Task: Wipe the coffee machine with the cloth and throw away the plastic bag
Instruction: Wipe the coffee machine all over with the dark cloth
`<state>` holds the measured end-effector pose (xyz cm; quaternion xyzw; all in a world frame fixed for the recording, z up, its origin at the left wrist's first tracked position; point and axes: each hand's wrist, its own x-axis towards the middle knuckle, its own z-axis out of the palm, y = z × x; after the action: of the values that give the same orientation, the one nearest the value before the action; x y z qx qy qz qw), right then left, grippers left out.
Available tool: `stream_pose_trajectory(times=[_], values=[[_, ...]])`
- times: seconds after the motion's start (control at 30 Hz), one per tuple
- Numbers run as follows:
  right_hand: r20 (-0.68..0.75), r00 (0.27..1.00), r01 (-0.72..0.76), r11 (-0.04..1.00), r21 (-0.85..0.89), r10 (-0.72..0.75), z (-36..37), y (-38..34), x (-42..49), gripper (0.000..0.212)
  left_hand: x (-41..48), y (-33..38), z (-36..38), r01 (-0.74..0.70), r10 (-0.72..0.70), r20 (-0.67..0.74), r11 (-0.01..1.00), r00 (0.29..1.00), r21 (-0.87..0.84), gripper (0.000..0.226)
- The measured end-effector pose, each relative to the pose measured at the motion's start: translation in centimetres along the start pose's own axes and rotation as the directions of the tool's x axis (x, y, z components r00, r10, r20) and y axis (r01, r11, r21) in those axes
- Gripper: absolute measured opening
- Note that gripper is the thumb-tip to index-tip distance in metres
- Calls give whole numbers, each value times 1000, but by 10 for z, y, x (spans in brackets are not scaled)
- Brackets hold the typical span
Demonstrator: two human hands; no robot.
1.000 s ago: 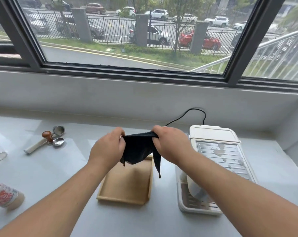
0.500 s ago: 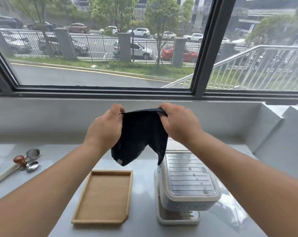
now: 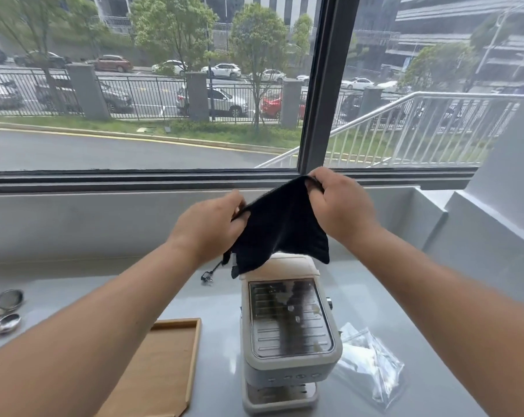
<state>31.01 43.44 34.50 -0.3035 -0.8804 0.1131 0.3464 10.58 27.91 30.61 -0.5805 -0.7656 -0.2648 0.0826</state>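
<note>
A black cloth (image 3: 280,224) hangs spread in the air between both hands, above the back of the coffee machine. My left hand (image 3: 208,225) pinches its left corner and my right hand (image 3: 340,203) grips its upper right corner, held a bit higher. The cream coffee machine (image 3: 288,332) stands on the counter below, its metal top grille spotted with stains. A crumpled clear plastic bag (image 3: 366,362) lies on the counter just right of the machine.
A wooden tray (image 3: 164,368) lies left of the machine. A metal spoon, a strainer and a brown-knobbed tool (image 3: 4,311) sit at the far left edge. The machine's black power plug (image 3: 207,277) lies behind it. A window sill and a grey wall bound the counter.
Both hands have lifted the cloth higher and shifted right, stretching it open. The view has tilted up and right, bringing the plastic bag into sight.
</note>
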Motion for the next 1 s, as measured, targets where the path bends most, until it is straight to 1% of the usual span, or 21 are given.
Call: stream_pose_trajectory(times=[0.13,0.23,0.37,0.47,0.53,0.57,0.63,0.7,0.77,0.83,0.87,0.93,1.0], values=[[57,997,-51,999,16,50,13,17,-16,15,-11,6,30,68,-65,98,997,993,-33,21],[105,992,-67,998,15,65,27,23,-28,21,-24,8,51,104,-93,169,993,981,-61,23],[223,973,-63,998,5,60,48,23,-41,30,-41,8,76,152,-130,191,983,973,-107,19],[355,933,-85,996,40,66,65,20,-48,30,-53,10,92,168,-136,214,976,967,-139,11],[472,878,-107,994,31,80,78,18,-52,33,-61,11,101,132,-91,231,977,969,-167,6],[522,848,-112,994,8,91,85,18,-54,35,-65,10,106,115,-71,240,978,968,-175,8],[592,798,-100,994,-53,112,98,19,-59,37,-73,10,112,130,-77,253,971,964,-200,19],[622,774,-64,993,-103,115,110,19,-63,37,-82,11,118,166,-111,245,962,963,-216,39],[647,754,-25,990,-137,109,120,22,-65,39,-92,14,125,203,-151,277,965,949,-168,74],[693,711,-3,986,-168,120,129,26,-67,48,-100,17,134,231,-191,374,971,907,-64,117],[711,691,-6,984,-179,133,133,27,-68,53,-103,19,137,239,-211,404,971,890,-19,129],[717,683,-6,982,-187,141,140,30,-72,57,-107,21,142,261,-244,401,965,883,13,139],[707,695,10,981,-193,132,144,31,-76,57,-108,22,144,272,-260,373,962,891,20,141]])
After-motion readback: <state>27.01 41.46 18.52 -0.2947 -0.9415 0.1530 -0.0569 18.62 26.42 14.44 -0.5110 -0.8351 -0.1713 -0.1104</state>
